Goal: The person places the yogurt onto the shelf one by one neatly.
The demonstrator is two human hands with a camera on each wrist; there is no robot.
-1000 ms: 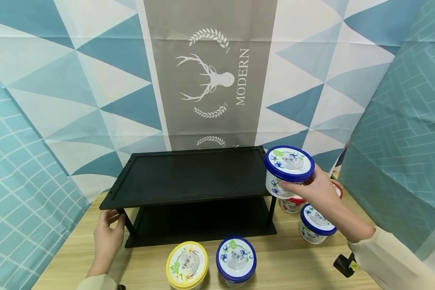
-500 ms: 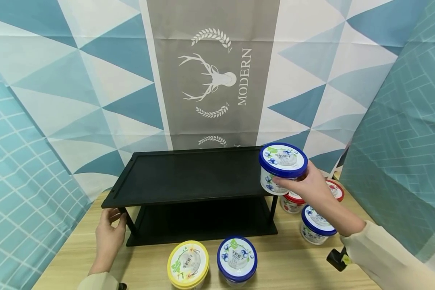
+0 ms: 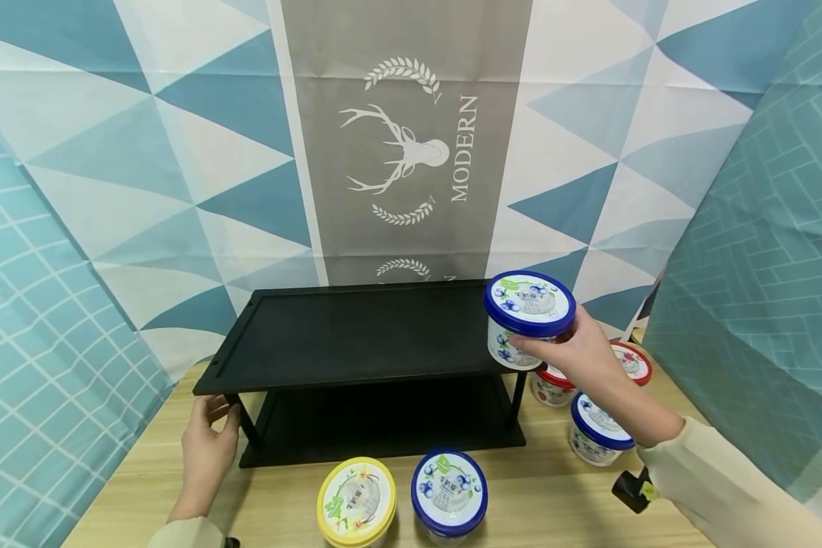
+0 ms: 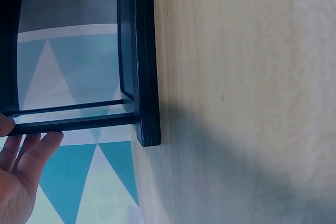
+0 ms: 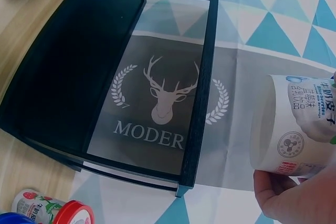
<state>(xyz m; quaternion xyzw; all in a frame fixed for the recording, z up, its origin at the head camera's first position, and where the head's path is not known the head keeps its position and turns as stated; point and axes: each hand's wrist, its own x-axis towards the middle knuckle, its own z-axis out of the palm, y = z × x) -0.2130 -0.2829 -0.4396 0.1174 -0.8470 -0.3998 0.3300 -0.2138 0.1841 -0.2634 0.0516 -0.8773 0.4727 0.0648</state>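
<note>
My right hand [image 3: 582, 350] grips a white tub with a blue lid and blueberry print [image 3: 530, 304], upright. In the right wrist view, a gap separates the tub's base [image 5: 265, 124] from the upper board of a black two-tier shelf [image 3: 370, 327]. The tub hangs over the shelf's right end. At the front left corner, my left hand [image 3: 208, 441] holds the shelf by its leg [image 4: 79, 124], just beneath the upper board. A yellow-lidded tub [image 3: 357, 500] and another blue-lidded tub [image 3: 449, 491] stand before the shelf.
Right of the shelf stand red-lidded tubs [image 3: 632, 361] and one blue-lidded tub [image 3: 601, 426], partly covered by my right arm. All rest on a wooden table [image 3: 527, 502]. A patterned cloth [image 3: 411, 152] hangs close behind the shelf.
My right hand has carried the blue-lidded tub a little to the left, further over the shelf's right end. The left hand keeps its place at the shelf's leg.
</note>
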